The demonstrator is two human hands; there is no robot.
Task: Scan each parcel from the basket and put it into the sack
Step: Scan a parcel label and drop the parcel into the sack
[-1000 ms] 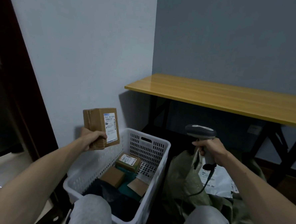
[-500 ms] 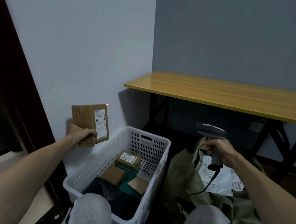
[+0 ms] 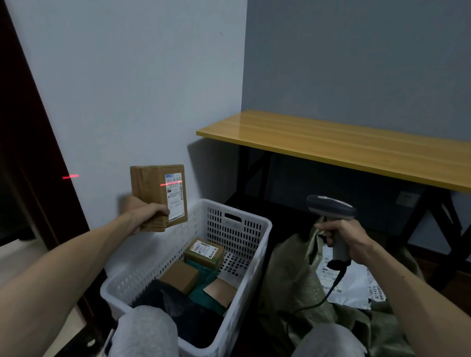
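My left hand [image 3: 144, 214] holds a brown cardboard parcel [image 3: 156, 192] upright above the left rim of the white basket [image 3: 254, 251], its white label facing right. A red laser line crosses the top of that label. My right hand [image 3: 343, 237] grips a grey barcode scanner [image 3: 330, 209] by its handle, aimed left at the parcel, over the green sack [image 3: 297, 273]. Several parcels lie in the basket, among them a labelled box [image 3: 205, 252] and a plain brown box [image 3: 180, 275]. White mail bags [image 3: 352, 284] lie in the sack's mouth.
A wooden table [image 3: 354, 149] on black legs stands at the back right against the grey wall. A dark door frame [image 3: 23, 151] runs down the left, with a second red laser streak on it. My knees in grey trousers [image 3: 144, 338] are at the bottom edge.
The red scan line now lies across the parcel's label, where earlier only a red dot showed by its corner. The parcel has shifted slightly right, and the scanner stays level.
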